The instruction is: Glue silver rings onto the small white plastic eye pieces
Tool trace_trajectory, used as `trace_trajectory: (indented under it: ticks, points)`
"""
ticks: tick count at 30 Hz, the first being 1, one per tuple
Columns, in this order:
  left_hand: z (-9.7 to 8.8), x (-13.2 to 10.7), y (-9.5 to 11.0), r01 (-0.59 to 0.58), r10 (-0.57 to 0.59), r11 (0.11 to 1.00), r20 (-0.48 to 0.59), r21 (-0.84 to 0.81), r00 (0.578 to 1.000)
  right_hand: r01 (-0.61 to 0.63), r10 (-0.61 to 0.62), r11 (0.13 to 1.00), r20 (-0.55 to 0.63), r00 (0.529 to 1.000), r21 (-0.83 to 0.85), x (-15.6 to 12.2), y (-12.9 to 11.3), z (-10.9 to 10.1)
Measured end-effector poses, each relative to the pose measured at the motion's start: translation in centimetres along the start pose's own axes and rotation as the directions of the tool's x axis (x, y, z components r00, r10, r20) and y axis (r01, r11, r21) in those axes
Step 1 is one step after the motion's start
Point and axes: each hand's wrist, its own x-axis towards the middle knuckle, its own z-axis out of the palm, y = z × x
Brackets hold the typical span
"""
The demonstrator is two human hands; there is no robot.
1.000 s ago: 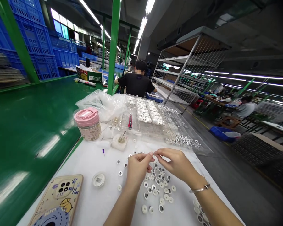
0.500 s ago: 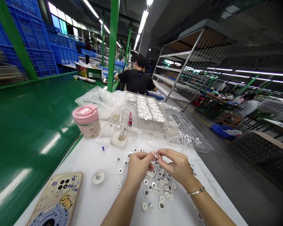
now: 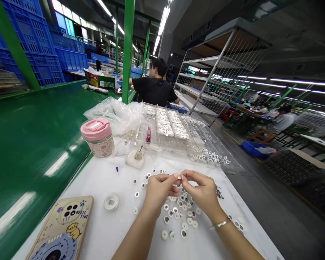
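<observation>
My left hand (image 3: 160,190) and my right hand (image 3: 202,188) meet over the white tabletop. Both pinch a small white round part (image 3: 180,177) between their fingertips; its details are mostly covered. Below and around them lie many small white rings (image 3: 183,234), some with a dark or silvery centre. A silver bracelet (image 3: 221,224) circles my right wrist. Close to that wrist sits a small heap of dark metal bits (image 3: 219,192).
To the left are a phone (image 3: 61,227), a round white dish (image 3: 111,202), a purple dispensing tip (image 3: 117,169) and a pink-lidded cup (image 3: 97,137). Behind stand clear trays (image 3: 176,144) of white parts and a red cutter (image 3: 148,134). A co-worker (image 3: 158,86) sits beyond.
My hands stay together, and the white part between their fingertips shows more clearly now. The view has shifted slightly. The co-worker's left arm reaches further out to the left.
</observation>
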Motion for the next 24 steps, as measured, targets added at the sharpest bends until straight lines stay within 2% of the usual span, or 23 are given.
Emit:
trace_trajectory:
  ticks: [10, 14, 18, 21, 23, 24]
  points:
    - [0.0, 0.0, 0.0, 0.02, -0.02, 1.0, 0.027, 0.005, 0.999, -0.196, 0.197, 0.97, 0.008, 0.98, 0.146, -0.5, 0.1, 0.1]
    - [0.2, -0.2, 0.1, -0.003, 0.002, 1.0, 0.039, 0.021, 0.999, -0.195, 0.2, 0.965, -0.009, 0.98, 0.177, -0.5, 0.0, 0.1]
    - [0.4, -0.3, 0.6, 0.003, -0.003, 1.0, -0.009, 0.025, 1.0, -0.263, 0.287, 0.919, -0.04, 0.957, 0.295, -0.5, 0.2, 0.1]
    - [0.5, -0.3, 0.9, 0.019, -0.018, 0.999, -0.057, 0.028, 0.998, -0.336, 0.373, 0.879, -0.047, 0.927, 0.339, -0.8, 0.3, -1.6]
    - [0.6, -0.4, 0.9, 0.025, -0.023, 0.999, -0.08, 0.029, 0.997, -0.367, 0.415, 0.885, -0.131, 0.9, 0.287, -1.4, 0.6, -4.0]
    - [0.5, -0.4, 0.9, 0.027, -0.024, 0.999, -0.088, 0.026, 0.996, -0.379, 0.43, 0.893, -0.215, 0.877, 0.241, -1.7, 1.0, -5.6]
